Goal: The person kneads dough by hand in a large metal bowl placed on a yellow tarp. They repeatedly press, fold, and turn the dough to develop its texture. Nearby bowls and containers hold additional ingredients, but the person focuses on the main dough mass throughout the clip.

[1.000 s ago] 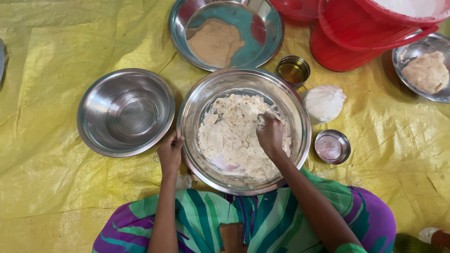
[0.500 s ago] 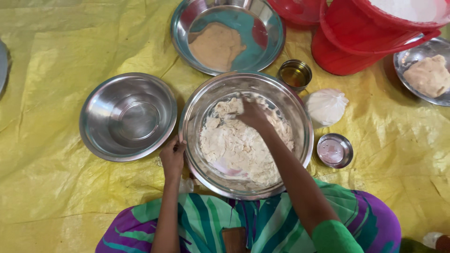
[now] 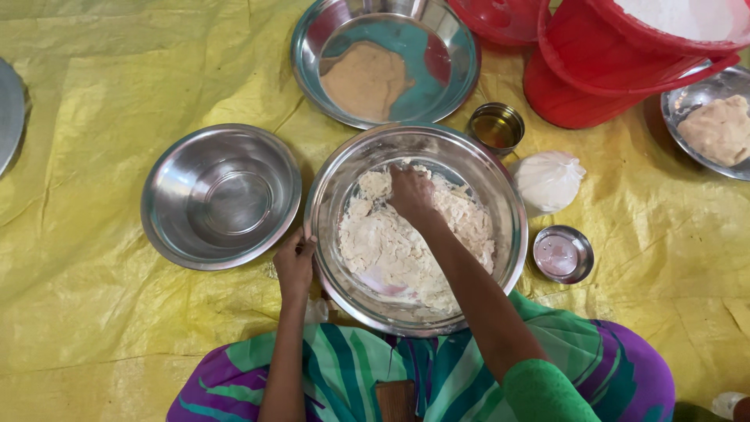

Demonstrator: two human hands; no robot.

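A large steel bowl (image 3: pixel 500 195) sits in front of me on a yellow sheet and holds crumbly, pale flour dough (image 3: pixel 383 242). My right hand (image 3: pixel 411 193) is pressed into the dough at the far middle of the bowl, fingers curled in the mixture. My left hand (image 3: pixel 294 262) grips the bowl's near left rim. An empty steel bowl (image 3: pixel 220 195) stands just left of it.
A steel plate (image 3: pixel 453 39) with a brown dough piece (image 3: pixel 366 78) lies beyond. A small cup of oil (image 3: pixel 495 127), a white tied bag (image 3: pixel 548 180) and a small steel dish (image 3: pixel 562 254) stand to the right. Red buckets (image 3: pixel 609 70) and another dough bowl (image 3: pixel 715 125) are at far right.
My right hand has moved from the bowl's right side across to the far middle of the dough. My left hand stays on the rim.
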